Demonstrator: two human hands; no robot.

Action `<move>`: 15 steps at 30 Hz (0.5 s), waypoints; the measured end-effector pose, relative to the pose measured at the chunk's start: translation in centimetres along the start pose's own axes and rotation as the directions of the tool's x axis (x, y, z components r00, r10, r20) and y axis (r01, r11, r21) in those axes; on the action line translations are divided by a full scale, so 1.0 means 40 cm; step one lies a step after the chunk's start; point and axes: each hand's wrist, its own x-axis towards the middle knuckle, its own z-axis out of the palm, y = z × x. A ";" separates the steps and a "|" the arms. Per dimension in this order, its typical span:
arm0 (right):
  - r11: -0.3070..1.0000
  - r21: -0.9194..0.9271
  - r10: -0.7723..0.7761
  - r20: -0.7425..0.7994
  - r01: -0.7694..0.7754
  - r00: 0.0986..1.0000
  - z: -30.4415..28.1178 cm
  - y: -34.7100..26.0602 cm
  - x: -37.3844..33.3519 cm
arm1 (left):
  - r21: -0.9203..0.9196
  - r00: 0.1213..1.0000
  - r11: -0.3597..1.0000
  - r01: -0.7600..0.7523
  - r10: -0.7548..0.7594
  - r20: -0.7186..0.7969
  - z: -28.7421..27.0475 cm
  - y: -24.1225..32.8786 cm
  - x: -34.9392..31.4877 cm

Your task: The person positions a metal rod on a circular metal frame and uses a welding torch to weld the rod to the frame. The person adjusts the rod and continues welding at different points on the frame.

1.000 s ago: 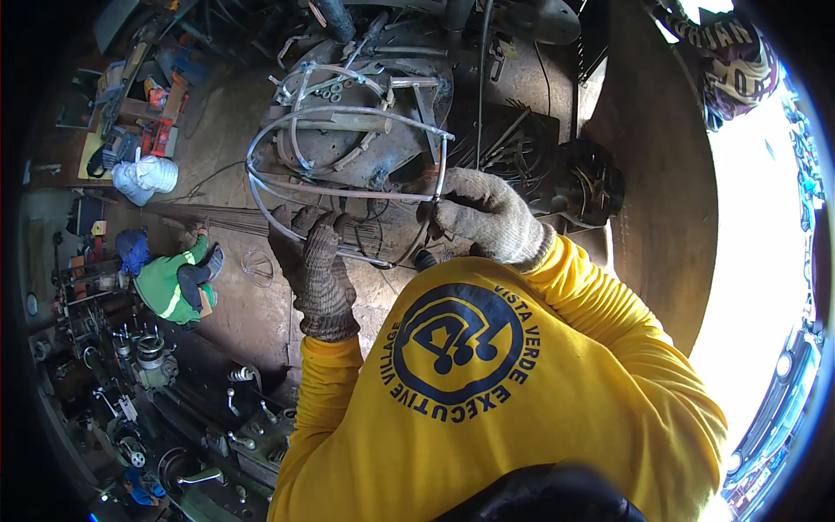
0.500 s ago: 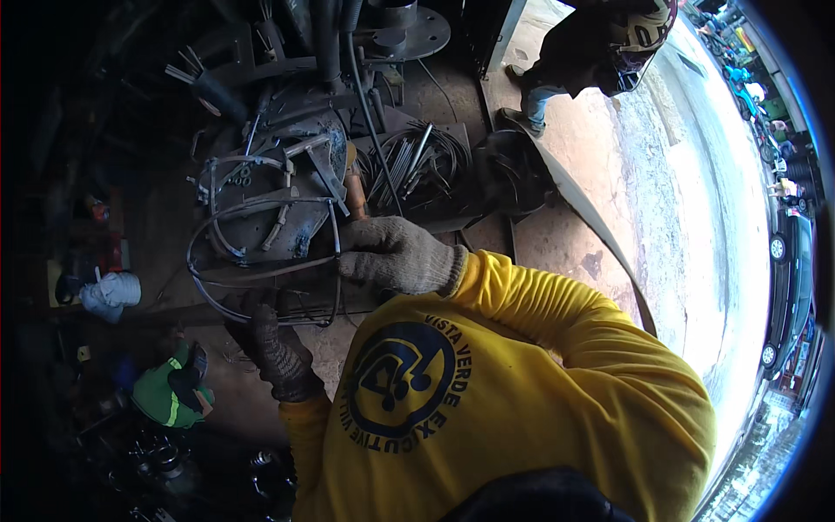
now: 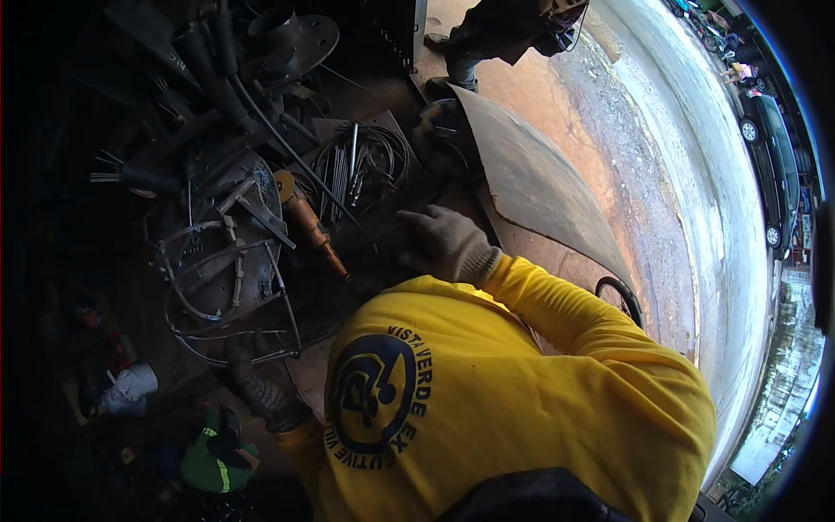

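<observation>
Head view: light rod frame in the left hand, right hand free

The gloved left hand [image 3: 254, 378] grips the near lower rod of a bent rod frame [image 3: 282, 296], its fingers closed round the metal (shadow swallows the fingertips). The frame sits in front of the body, toward the left, above or against a metal plate [image 3: 259, 283]; which, I cannot tell. The gloved right hand [image 3: 448, 244] is apart from it, fingers loosely spread, nothing visible in them, near an orange power tool [image 3: 311, 228].

The frame looks light and stiff, perhaps a little springy across its open side. Smooth rod could turn in a knit glove, so the straight side bar and a lower corner seem the surest holds.
</observation>
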 end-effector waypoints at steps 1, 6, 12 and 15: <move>0.961 -0.269 -0.126 -0.245 0.058 0.961 0.031 0.068 -0.041 | -0.005 1.000 1.000 0.005 -0.005 0.003 -0.007 -0.006 -0.001; 0.834 -0.536 -0.441 -0.503 0.132 0.743 -0.034 0.188 -0.242 | 0.128 0.995 0.992 0.012 -0.025 0.099 0.057 0.027 0.019; 0.809 -0.466 0.059 -0.542 -0.358 0.838 -0.089 0.307 -0.447 | 0.054 0.982 0.986 0.157 -0.161 0.095 0.079 0.053 0.066; 0.760 -0.408 0.289 -0.484 -0.506 0.826 -0.047 0.380 -0.505 | -0.013 0.966 0.977 0.213 -0.209 0.150 0.117 0.053 0.053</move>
